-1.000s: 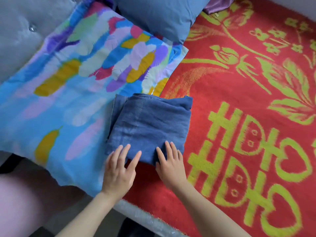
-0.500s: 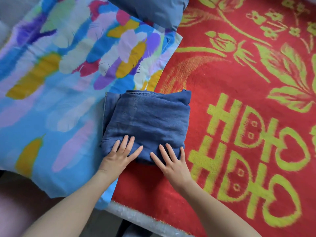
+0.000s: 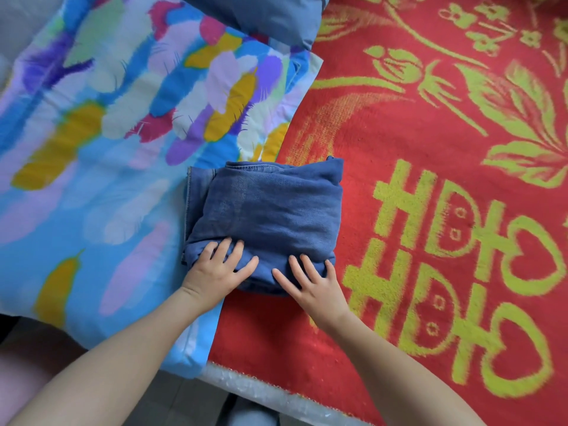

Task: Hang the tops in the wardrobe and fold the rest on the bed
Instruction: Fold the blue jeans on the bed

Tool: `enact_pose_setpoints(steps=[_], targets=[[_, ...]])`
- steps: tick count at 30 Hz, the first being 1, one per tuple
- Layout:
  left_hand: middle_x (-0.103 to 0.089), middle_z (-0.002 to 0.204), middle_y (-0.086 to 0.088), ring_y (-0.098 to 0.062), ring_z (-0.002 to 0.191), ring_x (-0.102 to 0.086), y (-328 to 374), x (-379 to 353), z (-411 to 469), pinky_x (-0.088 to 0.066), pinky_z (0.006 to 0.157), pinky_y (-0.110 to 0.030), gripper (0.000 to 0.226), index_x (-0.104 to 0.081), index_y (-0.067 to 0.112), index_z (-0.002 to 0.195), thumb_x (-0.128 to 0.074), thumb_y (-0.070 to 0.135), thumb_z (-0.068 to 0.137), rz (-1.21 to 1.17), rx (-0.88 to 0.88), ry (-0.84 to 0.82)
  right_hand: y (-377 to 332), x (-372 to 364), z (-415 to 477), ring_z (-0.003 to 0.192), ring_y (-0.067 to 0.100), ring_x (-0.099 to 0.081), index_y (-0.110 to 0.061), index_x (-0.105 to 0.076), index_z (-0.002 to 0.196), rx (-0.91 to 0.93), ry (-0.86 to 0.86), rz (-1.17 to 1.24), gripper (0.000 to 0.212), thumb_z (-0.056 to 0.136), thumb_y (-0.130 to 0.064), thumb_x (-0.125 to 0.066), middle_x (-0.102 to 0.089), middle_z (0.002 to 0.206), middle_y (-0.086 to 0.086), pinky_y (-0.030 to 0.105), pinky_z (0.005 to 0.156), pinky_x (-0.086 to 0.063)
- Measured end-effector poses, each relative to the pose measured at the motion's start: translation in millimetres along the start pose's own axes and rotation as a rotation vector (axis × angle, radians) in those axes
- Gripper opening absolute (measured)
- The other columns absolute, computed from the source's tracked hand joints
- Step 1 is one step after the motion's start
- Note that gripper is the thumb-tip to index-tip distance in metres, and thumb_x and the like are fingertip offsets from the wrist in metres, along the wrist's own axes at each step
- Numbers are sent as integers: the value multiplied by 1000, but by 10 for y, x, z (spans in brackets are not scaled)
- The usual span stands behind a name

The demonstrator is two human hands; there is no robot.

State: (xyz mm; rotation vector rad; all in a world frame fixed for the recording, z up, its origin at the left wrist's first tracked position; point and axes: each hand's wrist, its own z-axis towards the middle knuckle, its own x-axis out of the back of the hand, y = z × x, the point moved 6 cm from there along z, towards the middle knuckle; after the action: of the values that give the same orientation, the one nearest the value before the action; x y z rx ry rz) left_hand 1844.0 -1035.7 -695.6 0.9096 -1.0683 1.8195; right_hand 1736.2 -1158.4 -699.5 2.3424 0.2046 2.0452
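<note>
Folded blue jeans (image 3: 270, 210) lie in a thick square bundle on the bed, half on a colourful feather-print pillow (image 3: 101, 155) and half on the red blanket (image 3: 399, 142) with yellow-green patterns. My left hand (image 3: 216, 269) rests flat on the bundle's near left corner, fingers spread. My right hand (image 3: 310, 282) lies flat on its near right edge, fingers apart. Neither hand grips the cloth.
A plain blue pillow (image 3: 261, 16) lies at the top, behind the feather-print one. The bed's near edge (image 3: 276, 395) runs along the bottom, with floor below it. A grey padded headboard (image 3: 18, 13) shows at the top left.
Both hands slid slightly forward onto the jeans' near edge and press it flat. The view has shifted a little; the bundle has stayed put.
</note>
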Motion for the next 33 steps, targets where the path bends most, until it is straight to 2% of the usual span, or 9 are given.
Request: enact_pose_setpoints(steps=[3,6,10,13,16,19,23,29,33], targets=[[-70,91,-11,-31,77,-66,-65,172,114,-35,75,-39,33,-51,23,105,-39,2,82,-59,68,-28,71,78,-53,108,28,-52,-26,-36,133,-40,-14,74,110,34,-21,-84,-63,117,13,41,71,-53],[-69,86,-7,-29,73,-63,-25,412,223,-31,73,-37,45,-52,25,105,-57,8,64,-166,150,-114,143,209,-208,106,29,-47,-24,-37,132,-128,-1,162,111,35,-37,-88,-63,116,15,36,74,-52],[-67,81,-3,-27,67,-62,150,765,290,-26,68,-34,71,-71,26,94,-84,11,26,-357,327,-327,147,467,-529,120,36,-49,-17,-39,131,-229,-53,179,126,25,-71,-80,-57,126,20,54,83,-49],[-66,76,6,-22,62,-61,293,1112,208,-33,69,-31,64,-72,32,94,-78,21,31,-455,379,-369,105,727,-800,124,34,-37,-17,-37,133,-211,58,89,114,37,-55,-87,-40,133,19,58,93,-40],[-63,68,15,-14,54,-60,451,1469,46,-45,50,-30,61,-72,37,92,-59,29,33,-542,396,-448,-8,999,-1082,116,33,-40,-20,-37,132,-140,193,28,94,50,-24,-83,-41,122,16,53,92,-39],[-62,67,15,-15,54,-61,634,1839,-129,-37,50,-26,61,-72,39,94,-59,29,36,-568,480,-582,-132,1235,-1287,97,29,-44,-20,-41,126,-19,197,24,97,39,-25,-84,-48,104,11,41,77,-52],[-67,86,5,-27,80,-65,746,2342,-358,-44,68,-37,64,-66,35,114,-55,26,51,-477,674,-537,-258,1579,-1467,76,25,-53,-21,-42,113,119,204,-18,85,38,-27,-83,-60,83,4,34,71,-48],[-62,77,13,-13,69,-61,1291,3372,-730,-49,56,-32,75,-67,31,104,-67,24,30,-229,715,-361,-582,2105,-2029,67,23,-57,-22,-42,110,326,289,-21,78,42,-25,-80,-59,77,2,30,64,-47],[-61,75,19,-6,67,-61,1751,3905,-1323,-48,55,-24,84,-71,36,97,-81,26,14,-159,902,-445,-1147,2364,-2290,65,22,-58,-23,-43,109,567,303,-34,87,31,-28,-81,-59,74,1,29,61,-49]])
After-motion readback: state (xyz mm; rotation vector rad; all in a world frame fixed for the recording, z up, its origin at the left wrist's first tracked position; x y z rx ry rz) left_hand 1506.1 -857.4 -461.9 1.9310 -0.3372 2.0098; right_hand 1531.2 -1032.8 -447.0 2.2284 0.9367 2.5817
